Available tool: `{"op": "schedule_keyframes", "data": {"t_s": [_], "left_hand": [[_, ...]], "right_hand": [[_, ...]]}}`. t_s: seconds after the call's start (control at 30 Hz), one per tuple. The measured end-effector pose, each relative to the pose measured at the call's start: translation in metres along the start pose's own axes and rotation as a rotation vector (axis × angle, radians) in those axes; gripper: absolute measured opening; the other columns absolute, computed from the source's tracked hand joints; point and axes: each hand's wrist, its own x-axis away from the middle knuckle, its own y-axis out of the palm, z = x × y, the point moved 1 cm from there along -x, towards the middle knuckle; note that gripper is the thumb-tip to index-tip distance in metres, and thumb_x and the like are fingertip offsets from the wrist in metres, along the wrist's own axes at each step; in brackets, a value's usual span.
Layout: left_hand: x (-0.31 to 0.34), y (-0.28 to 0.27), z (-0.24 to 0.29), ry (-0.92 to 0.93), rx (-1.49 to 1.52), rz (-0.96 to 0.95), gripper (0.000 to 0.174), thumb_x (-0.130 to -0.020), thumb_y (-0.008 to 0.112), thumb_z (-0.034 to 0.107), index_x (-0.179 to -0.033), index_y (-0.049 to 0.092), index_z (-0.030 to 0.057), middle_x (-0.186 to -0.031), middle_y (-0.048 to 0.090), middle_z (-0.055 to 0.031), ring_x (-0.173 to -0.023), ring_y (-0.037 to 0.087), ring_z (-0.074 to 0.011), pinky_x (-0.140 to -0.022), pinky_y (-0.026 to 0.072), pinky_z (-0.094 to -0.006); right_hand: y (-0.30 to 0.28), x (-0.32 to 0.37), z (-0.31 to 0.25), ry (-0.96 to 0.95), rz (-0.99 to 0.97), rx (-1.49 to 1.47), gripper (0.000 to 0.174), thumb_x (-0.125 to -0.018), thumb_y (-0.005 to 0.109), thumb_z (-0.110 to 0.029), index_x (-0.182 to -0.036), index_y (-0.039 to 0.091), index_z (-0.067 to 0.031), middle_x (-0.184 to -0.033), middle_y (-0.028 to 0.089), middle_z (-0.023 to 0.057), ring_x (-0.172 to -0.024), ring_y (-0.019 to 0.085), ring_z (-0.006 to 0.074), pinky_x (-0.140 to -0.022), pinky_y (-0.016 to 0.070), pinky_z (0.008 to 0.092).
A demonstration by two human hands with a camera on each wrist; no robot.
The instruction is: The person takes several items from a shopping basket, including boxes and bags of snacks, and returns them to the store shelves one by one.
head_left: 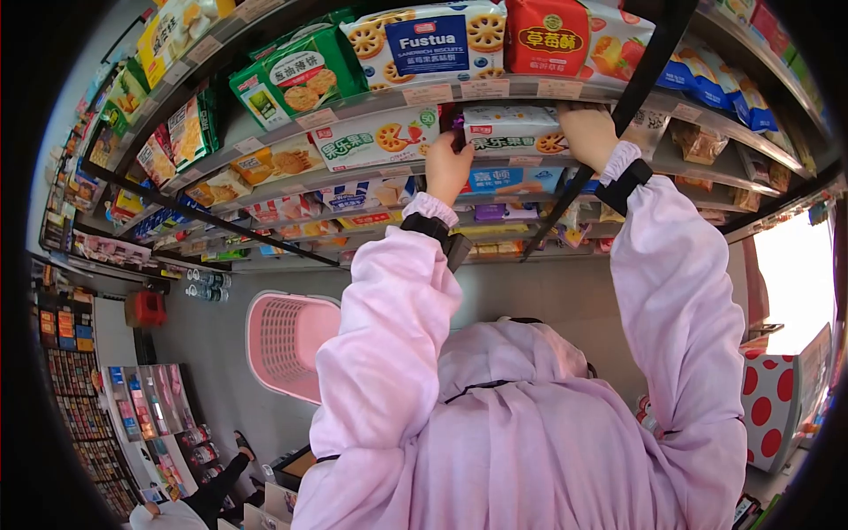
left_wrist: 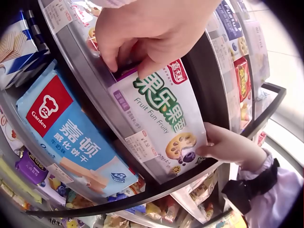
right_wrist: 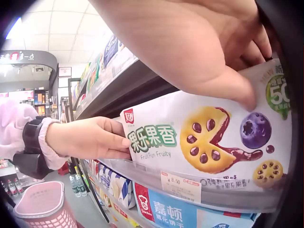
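Note:
A long white biscuit packet [head_left: 514, 132] with a blueberry and biscuit picture lies along the middle shelf, its front facing out. My left hand [head_left: 449, 168] grips its left end; in the left wrist view the thumb lies at the front edge and the other fingers reach into the gap beside the packet. At the other end my right hand [head_left: 587, 137] holds the packet, its thumb [right_wrist: 240, 92] on the upper front and its fingers going behind, partly hidden. A similar white packet [head_left: 375, 140] with a strawberry picture lies just left of my left hand.
A price label [right_wrist: 180, 187] is on the shelf edge under the packet. Blue wafer packets [left_wrist: 76, 133] fill the shelf below, and larger biscuit bags [head_left: 433, 44] stand above. Dark shelf posts [head_left: 649, 66] cross beside my right hand. A pink basket [head_left: 265, 349] stands on the floor behind.

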Motion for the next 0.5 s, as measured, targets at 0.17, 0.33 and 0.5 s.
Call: {"op": "schedule_keyframes", "data": {"t_s": [0.17, 0.33, 0.5], "left_hand": [[0.004, 0.017, -0.022, 0.056, 0.106, 0.105, 0.04, -0.072, 0.059, 0.011, -0.104, 0.051, -0.0112, -0.099, 0.055, -0.0261, -0.094, 0.051, -0.0392, -0.082, 0.0417, -0.0402], [0.024, 0.015, -0.013, 0.093, -0.006, 0.085, 0.045, -0.076, 0.057, 0.008, -0.117, 0.044, -0.0067, -0.11, 0.053, -0.0196, -0.095, 0.055, -0.0258, -0.077, 0.0462, -0.0306], [0.036, 0.008, -0.003, 0.094, 0.029, 0.05, 0.046, -0.076, 0.053, 0.005, -0.12, 0.044, -0.0037, -0.117, 0.048, -0.0201, -0.099, 0.053, -0.0257, -0.078, 0.0458, -0.0298]], "right_hand": [[-0.007, 0.001, -0.001, -0.049, 0.062, -0.094, 0.034, -0.068, 0.052, -0.002, -0.102, 0.051, -0.0025, -0.08, 0.06, 0.0162, -0.076, 0.059, 0.0335, -0.067, 0.0455, 0.0421], [-0.016, 0.005, -0.017, -0.078, 0.114, -0.146, 0.034, -0.073, 0.048, -0.002, -0.108, 0.048, -0.0017, -0.099, 0.056, 0.0173, -0.093, 0.055, 0.033, -0.082, 0.0432, 0.0412], [-0.004, 0.012, -0.02, -0.157, 0.232, -0.198, 0.044, -0.069, 0.05, 0.001, -0.112, 0.045, 0.0009, -0.111, 0.051, 0.0168, -0.101, 0.049, 0.0323, -0.086, 0.0406, 0.0395]]}}
